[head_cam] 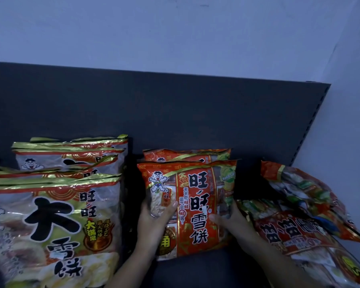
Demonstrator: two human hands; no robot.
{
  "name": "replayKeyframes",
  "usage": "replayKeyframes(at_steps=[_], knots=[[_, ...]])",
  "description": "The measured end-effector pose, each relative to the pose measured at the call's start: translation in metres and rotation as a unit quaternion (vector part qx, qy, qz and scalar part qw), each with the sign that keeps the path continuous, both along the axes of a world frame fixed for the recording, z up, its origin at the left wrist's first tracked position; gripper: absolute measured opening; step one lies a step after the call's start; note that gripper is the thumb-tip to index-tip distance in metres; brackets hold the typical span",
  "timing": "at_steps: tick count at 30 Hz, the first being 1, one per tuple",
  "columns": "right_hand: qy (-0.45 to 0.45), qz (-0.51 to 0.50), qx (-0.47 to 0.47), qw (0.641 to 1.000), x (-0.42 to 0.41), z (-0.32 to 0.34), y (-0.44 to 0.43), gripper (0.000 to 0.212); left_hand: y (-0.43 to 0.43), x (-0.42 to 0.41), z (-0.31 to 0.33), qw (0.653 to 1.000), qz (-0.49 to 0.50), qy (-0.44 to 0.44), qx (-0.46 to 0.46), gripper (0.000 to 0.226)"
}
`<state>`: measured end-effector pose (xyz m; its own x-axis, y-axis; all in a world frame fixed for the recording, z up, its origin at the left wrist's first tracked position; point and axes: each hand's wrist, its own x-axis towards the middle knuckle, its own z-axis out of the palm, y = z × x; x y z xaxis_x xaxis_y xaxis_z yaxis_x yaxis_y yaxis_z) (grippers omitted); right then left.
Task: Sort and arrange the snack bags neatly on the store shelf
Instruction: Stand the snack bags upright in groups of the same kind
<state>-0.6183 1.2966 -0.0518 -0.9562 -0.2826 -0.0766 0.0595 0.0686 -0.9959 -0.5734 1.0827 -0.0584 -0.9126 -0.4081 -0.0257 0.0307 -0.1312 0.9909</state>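
Dark shelf (pixel 195 121), pale wall behind: both hands, left (pixel 154 221) and right (pixel 235 223), grip an upright red snack bag (pixel 195 206) at centre, between stacked gold-trimmed bags (pixel 56 204) and toppled bags (pixel 303 215).

Middle row (pixel 187 206) separates left row (pixel 56 215) from toppled bags (pixel 299 221).

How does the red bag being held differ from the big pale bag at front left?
The red bag is mostly orange-red; the pale bag is see-through and yellowish with huge black characters. The red bag looks smaller than the pale bag. The left hand and right hand grip the red bag's sides; no hand touches the pale bag. Both face outward with their print upright.
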Motion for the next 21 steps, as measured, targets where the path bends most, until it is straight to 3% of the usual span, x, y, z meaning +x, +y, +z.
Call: replayKeyframes(at_steps=[5, 9, 15, 21], knots=[[0.021, 0.001, 0.002, 1.0, -0.002, -0.006, -0.006, 0.119, -0.002, 0.004, -0.003, 0.999, -0.014, 0.051, -0.01, 0.082], [0.039, 0.011, 0.02, 0.999, -0.002, -0.012, -0.02, 0.087, -0.001, 0.012, -0.001, 0.998, 0.036, 0.059, -0.005, 0.051], [0.077, -0.047, -0.023, 0.996, 0.001, -0.013, -0.029, 0.053, -0.005, 0.01, 0.003, 0.998, 0.043, 0.041, -0.032, 0.075], [0.078, -0.025, -0.018, 0.996, 0.01, -0.008, -0.036, 0.052, -0.007, 0.007, 0.0, 0.996, 0.054, 0.035, -0.066, 0.079]])
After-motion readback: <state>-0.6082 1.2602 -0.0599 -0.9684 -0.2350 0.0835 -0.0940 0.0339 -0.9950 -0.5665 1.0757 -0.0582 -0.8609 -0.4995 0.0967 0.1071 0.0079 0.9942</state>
